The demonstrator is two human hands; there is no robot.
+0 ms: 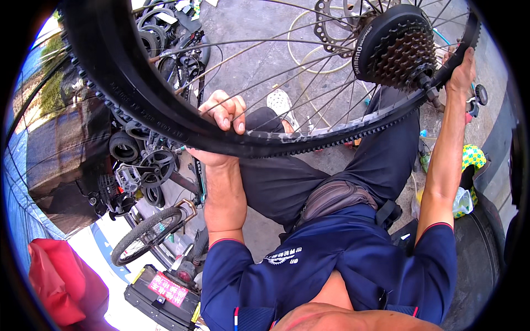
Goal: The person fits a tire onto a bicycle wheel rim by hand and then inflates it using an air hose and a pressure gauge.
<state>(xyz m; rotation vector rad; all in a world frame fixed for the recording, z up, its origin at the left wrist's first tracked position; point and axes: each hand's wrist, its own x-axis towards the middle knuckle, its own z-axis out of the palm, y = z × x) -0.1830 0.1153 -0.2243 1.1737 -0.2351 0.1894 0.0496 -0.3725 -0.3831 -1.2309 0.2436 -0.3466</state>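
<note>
I hold a bicycle wheel up in front of me, and its black knobby tyre [165, 121] curves across the upper part of the head view. My left hand [223, 113] is closed around the tyre and rim at the lower left, fingertips over the inner edge by the spokes. On the far right side, my right hand [462, 71] grips the tyre; some of its fingers are hidden behind the wheel. A brown-toned cassette [408, 52] with a black disc sits at the hub, beside a perforated brake rotor [321, 30]. The wheel's top lies outside the view.
Loose tyres [123, 147] and bicycle parts with a crankset [158, 168] lie at left. Nearer stand a small bicycle wheel [144, 238] and a black case [141, 295]. Red cloth [66, 281] hangs at lower left. A large black tyre [477, 265] and a yellow-green patterned item [473, 156] are at right.
</note>
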